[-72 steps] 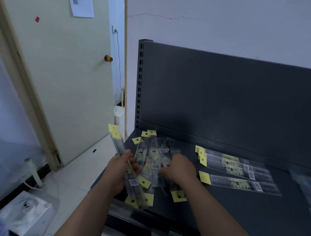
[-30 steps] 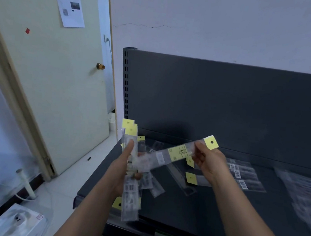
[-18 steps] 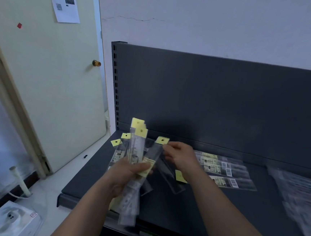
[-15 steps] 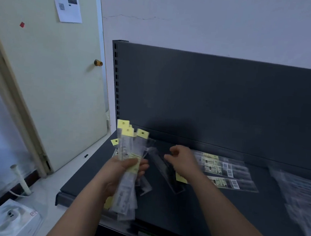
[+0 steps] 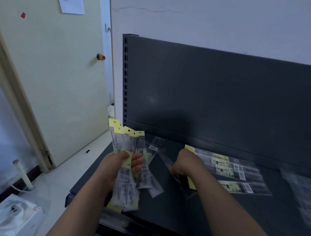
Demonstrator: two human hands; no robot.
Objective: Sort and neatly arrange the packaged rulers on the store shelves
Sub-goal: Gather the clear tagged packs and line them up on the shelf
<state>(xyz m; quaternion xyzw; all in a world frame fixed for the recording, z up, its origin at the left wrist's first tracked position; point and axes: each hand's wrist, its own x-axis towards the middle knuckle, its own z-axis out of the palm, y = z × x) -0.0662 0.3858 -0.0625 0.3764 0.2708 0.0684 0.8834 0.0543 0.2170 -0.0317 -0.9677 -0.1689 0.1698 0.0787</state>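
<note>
My left hand grips a bundle of several packaged rulers, clear sleeves with yellow header tabs, held upright over the left end of the dark shelf. My right hand reaches down onto the shelf with curled fingers on a loose ruler package lying there; whether it truly holds the package is blurred. A tidy row of ruler packages lies flat to the right of that hand. Another loose package lies between the hands.
The shelf's dark back panel rises behind. More clear packages lie blurred at the far right. Left of the shelf is a door, white floor, and a white box at the bottom left.
My right hand passed a ruler package into the left hand's bundle, then dropped to the shelf onto a loose package. The bundle in my left hand has grown.
</note>
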